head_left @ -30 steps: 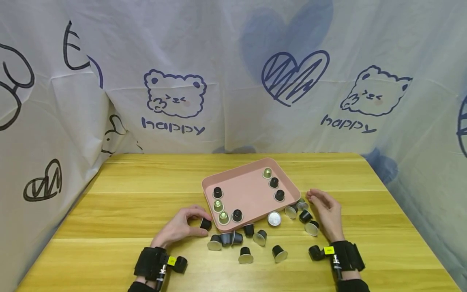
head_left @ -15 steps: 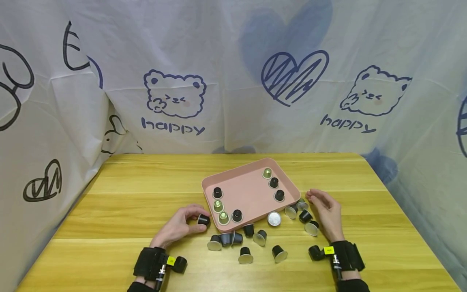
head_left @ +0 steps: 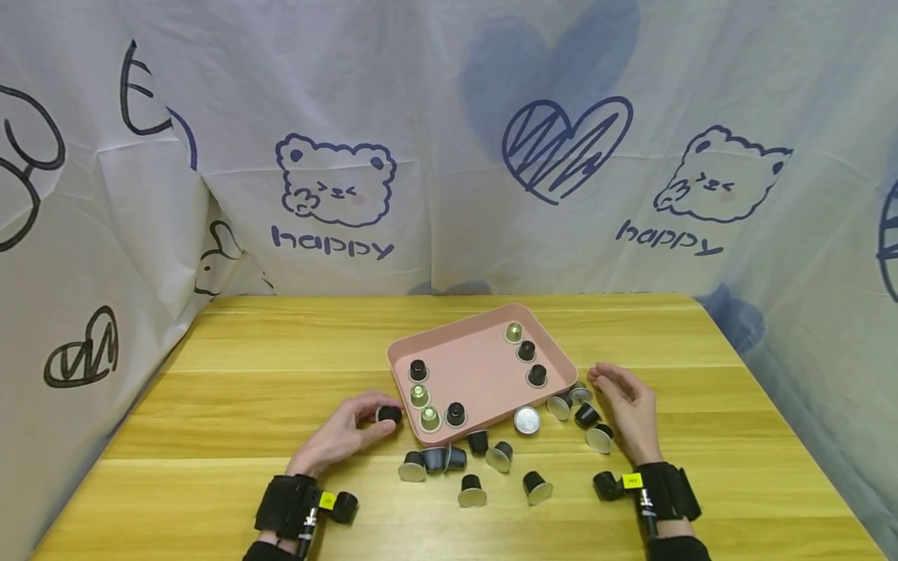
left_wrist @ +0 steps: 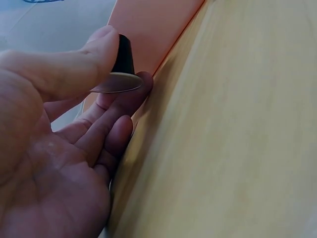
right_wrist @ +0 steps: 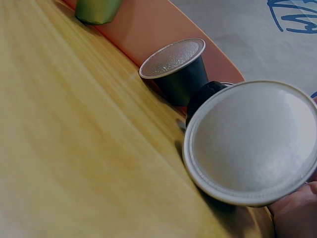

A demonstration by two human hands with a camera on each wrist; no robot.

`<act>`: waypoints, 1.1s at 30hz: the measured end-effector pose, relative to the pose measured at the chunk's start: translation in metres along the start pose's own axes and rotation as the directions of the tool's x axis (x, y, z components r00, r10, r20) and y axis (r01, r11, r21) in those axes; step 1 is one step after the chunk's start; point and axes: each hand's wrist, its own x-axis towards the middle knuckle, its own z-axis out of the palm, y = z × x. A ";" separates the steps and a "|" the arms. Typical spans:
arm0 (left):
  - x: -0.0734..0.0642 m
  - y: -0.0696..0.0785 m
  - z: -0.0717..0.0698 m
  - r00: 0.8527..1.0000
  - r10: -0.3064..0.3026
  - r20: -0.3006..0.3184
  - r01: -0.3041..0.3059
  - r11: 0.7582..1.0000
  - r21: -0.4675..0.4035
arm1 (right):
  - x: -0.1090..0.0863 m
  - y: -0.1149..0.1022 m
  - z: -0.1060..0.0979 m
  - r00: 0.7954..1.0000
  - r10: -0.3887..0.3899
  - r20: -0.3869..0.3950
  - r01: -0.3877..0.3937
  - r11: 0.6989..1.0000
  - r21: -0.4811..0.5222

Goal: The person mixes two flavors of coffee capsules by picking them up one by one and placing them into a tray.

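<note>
My left hand (head_left: 342, 430) pinches a black coffee capsule (head_left: 388, 414) between thumb and fingers, just left of the pink tray (head_left: 484, 366). In the left wrist view the thumb presses the side of this capsule (left_wrist: 124, 57), its lid facing the palm side, with the tray wall behind. Beyond the tray's right corner my right hand (head_left: 631, 407) rests on the table, fingers loosely bent and holding nothing. Close to it lie several capsules; one silver lid (right_wrist: 252, 144) fills much of the right wrist view, partly covering that hand.
Inside the tray stand black capsules (head_left: 536, 375) and gold-green capsules (head_left: 429, 419), along its left and right sides. Several loose capsules (head_left: 472, 492) lie on the wooden table (head_left: 281, 343) in front of the tray, one lid-up capsule (head_left: 527, 421) by its edge. A white printed cloth (head_left: 449, 156) hangs behind.
The capsule in my left hand has turned and moved slightly up and left, with the thumb shifting up alongside it. My right hand and the tray stay where they were.
</note>
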 end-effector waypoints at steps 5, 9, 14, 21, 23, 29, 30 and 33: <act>-0.001 0.000 -0.001 1.000 -0.013 -0.002 0.013 1.000 0.015 | 0.000 0.001 0.000 1.000 -0.005 0.001 0.005 1.000 0.003; 0.000 0.000 -0.002 0.999 -0.039 -0.009 0.039 0.999 0.003 | 0.000 0.001 0.000 1.000 -0.001 -0.002 0.001 1.000 0.017; 0.001 0.000 -0.001 0.997 -0.062 -0.034 0.062 0.998 -0.010 | 0.000 0.002 0.000 1.000 0.004 -0.001 -0.004 1.000 0.006; 0.003 0.006 0.001 0.991 -0.092 -0.101 0.086 0.994 -0.067 | 0.000 0.002 -0.001 1.000 -0.004 -0.005 0.004 1.000 0.006; 0.004 0.008 0.002 0.988 -0.070 -0.135 0.066 0.997 -0.035 | 0.000 0.002 -0.001 1.000 0.000 -0.006 0.000 1.000 0.016; 0.010 0.017 0.000 0.973 -0.012 -0.230 0.013 1.000 0.004 | 0.000 0.002 -0.001 1.000 0.014 -0.008 -0.014 1.000 0.014; 0.010 0.019 -0.001 0.971 -0.018 -0.237 0.017 1.000 -0.008 | 0.000 0.002 -0.001 1.000 0.016 -0.009 -0.016 1.000 0.013; 0.013 0.025 -0.004 0.968 -0.033 -0.250 0.024 0.999 -0.042 | 0.001 0.002 -0.001 1.000 0.019 -0.006 -0.018 1.000 0.012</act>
